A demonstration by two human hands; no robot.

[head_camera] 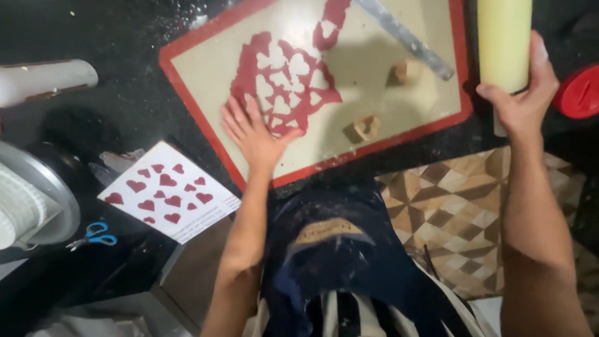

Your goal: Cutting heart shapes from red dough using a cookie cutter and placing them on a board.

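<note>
on the dark desk (125, 106), a sheet of red cut-out hearts (165, 190) lies left. the left hand (253, 134) rests flat, fingers spread, on the lower edge of the red dough (284, 81) on the baking mat (399, 112). far right, the right hand (524, 100) is clamped round an upright pale rolling pin (504, 40), well apart from the dough.

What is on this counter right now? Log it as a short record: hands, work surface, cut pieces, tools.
left hand: flat on the red dough sheet, which has heart-shaped holes
right hand: grips a pale yellow rolling pin
surface: red-edged baking mat on a dark counter
cut pieces: red hearts on a white sheet
tools: two small cutters, metal ruler, blue scissors
</note>
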